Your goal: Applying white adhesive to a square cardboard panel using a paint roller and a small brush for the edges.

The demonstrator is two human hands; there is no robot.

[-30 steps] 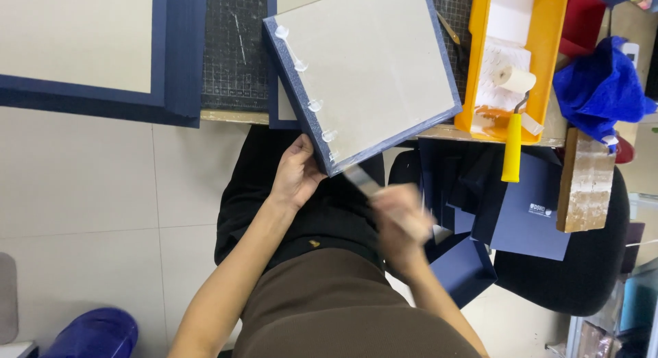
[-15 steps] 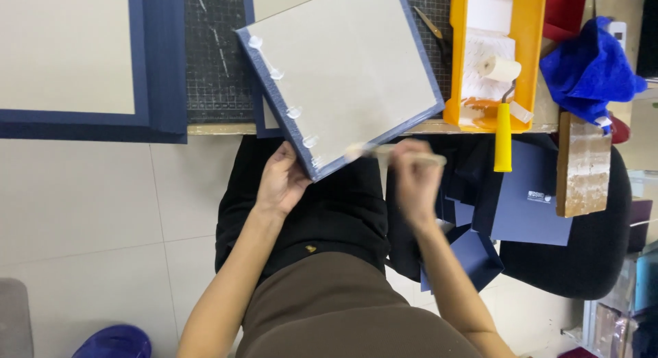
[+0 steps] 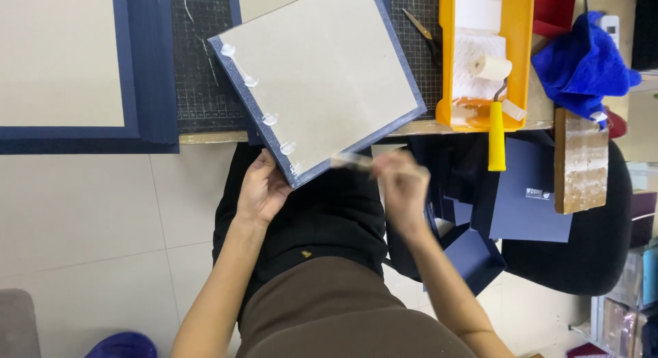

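Left hand (image 3: pixel 262 188): we grip the near corner of the blue-edged grey board (image 3: pixel 322 77).
Right hand (image 3: pixel 402 183): blurred, we hold a pale strip (image 3: pixel 351 159) at the board's edge.
Table (image 3: pixel 205 135): yellow tray (image 3: pixel 447 56) with roller (image 3: pixel 495 104).

The right hand (image 3: pixel 403 187) rose from beside the lap to the near corner of the board (image 3: pixel 319 84), holding a blurred strip (image 3: pixel 351 159) against its edge, near the bench's front edge.
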